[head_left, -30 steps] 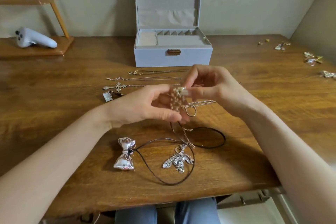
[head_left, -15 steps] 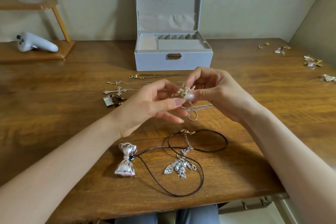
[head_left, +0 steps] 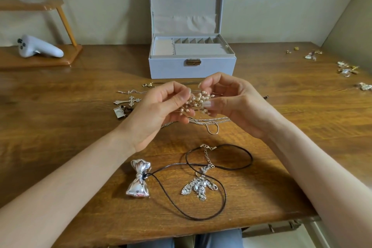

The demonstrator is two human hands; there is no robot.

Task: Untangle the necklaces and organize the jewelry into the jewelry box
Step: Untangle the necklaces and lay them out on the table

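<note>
Above the table's middle, my left hand [head_left: 159,110] and my right hand [head_left: 231,102] pinch a bunched pearl piece [head_left: 196,101] between their fingertips. Under them lie silver chains [head_left: 209,122] with a small loop. Nearer to me lies a black cord [head_left: 221,159] carrying a silver bow pendant [head_left: 138,180]. A sparkly silver pendant [head_left: 196,186] on a short chain lies across that cord. A cross pendant [head_left: 128,101] and thin chains [head_left: 132,92] lie to the left. The grey jewelry box [head_left: 191,66] stands open behind, its tray compartments empty.
Small earrings and charms [head_left: 346,67] are scattered at the table's far right by the wall. A white controller [head_left: 38,47] rests on a wooden stand [head_left: 40,60] at the back left. The table's front edge [head_left: 181,235] runs just above my knees.
The pearl piece is lifted higher and spread wider between my fingertips. The chain that hung from it now lies on the table with the cord. The view has tilted down slightly.
</note>
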